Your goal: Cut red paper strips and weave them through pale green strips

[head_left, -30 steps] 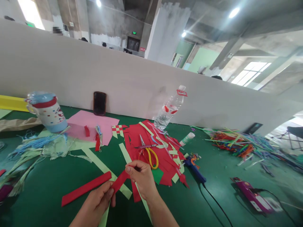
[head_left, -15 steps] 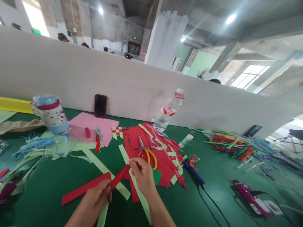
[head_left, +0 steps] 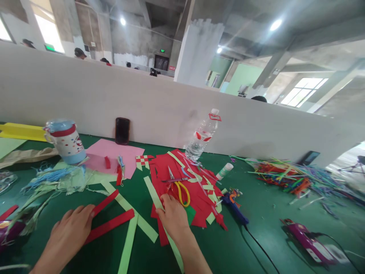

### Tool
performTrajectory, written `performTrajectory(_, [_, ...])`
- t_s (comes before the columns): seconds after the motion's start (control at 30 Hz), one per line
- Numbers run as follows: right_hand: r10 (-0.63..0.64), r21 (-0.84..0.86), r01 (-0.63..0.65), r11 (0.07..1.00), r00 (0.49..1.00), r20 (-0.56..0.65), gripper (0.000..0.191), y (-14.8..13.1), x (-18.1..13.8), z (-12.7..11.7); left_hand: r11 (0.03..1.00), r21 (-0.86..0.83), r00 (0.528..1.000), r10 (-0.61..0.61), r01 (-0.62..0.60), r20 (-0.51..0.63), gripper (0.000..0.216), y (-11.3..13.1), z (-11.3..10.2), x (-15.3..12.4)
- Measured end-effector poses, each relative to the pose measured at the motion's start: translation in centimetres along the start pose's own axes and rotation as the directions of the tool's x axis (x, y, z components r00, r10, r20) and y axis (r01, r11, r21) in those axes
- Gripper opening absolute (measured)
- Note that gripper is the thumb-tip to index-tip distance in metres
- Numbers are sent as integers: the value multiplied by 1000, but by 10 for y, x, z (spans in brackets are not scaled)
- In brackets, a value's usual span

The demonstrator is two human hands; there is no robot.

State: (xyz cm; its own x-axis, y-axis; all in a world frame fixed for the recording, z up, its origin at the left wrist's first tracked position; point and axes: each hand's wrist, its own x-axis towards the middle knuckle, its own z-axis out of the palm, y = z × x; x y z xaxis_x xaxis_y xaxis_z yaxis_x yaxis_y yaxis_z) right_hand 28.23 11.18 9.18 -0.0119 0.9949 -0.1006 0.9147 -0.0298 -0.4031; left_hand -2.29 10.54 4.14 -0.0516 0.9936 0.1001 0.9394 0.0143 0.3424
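Observation:
My left hand (head_left: 72, 228) is closed around one end of a red paper strip (head_left: 107, 201), which points up and to the right. Just below it lies a second red strip (head_left: 112, 227), its left end hidden behind that hand. My right hand (head_left: 172, 215) is over a light green strip (head_left: 152, 192), thumb and forefinger apart; whether it touches the strip is hard to tell. Yellow-handled scissors (head_left: 182, 192) lie just beyond its fingers, on a pile of red paper (head_left: 162, 167). More light green strips (head_left: 129, 243) cross the table between my hands.
A water bottle (head_left: 202, 135) and glue stick (head_left: 224, 171) stand behind the paper. At right are a corded glue gun (head_left: 235, 209), a purple device (head_left: 306, 241) and pipe cleaners (head_left: 285, 175). A blue-lidded cup (head_left: 67, 142) and phone (head_left: 122, 130) stand along the partition.
My left hand has moved left with the red strip. My right hand has let go of that strip's other end and shifted slightly down, over the light green strip.

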Motion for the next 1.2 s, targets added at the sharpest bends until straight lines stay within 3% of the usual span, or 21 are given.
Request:
performTrajectory(0.13, [11, -43, -10, 999, 999, 33, 27, 1, 1, -2, 995, 99, 997, -19, 27, -76, 47, 4, 2, 1])
performTrajectory(0.27, [6, -58, -3, 998, 999, 43, 34, 5, 2, 0, 991, 134, 986, 37, -15, -164, 45, 12, 2, 4])
performTrajectory(0.47, [-9, -83, 13, 996, 999, 40, 17, 3, 3, 2, 971, 103, 951, 235, -218, -201, 42, 38, 6, 3])
performTrajectory(0.7, [-15, -92, 16, 996, 1000, 16, 9, -1, 3, 3, 888, 58, 858, 457, -457, -236, 40, 69, 16, -2])
performTrajectory(0.8, [-18, -72, 20, 997, 1000, 22, 12, -1, 3, 5, 857, 54, 828, 510, -513, -235, 41, 70, 20, -2])
performTrajectory(0.93, [-39, -16, 39, 999, 999, 30, 1, -2, 2, 9, 852, 41, 818, 513, -522, -259, 40, 74, 19, -4])
performTrajectory(1.2, [-31, 147, 29, 989, 999, 10, 28, 2, 4, 12, 843, 18, 801, 518, -538, -301, 37, 84, 20, -9])
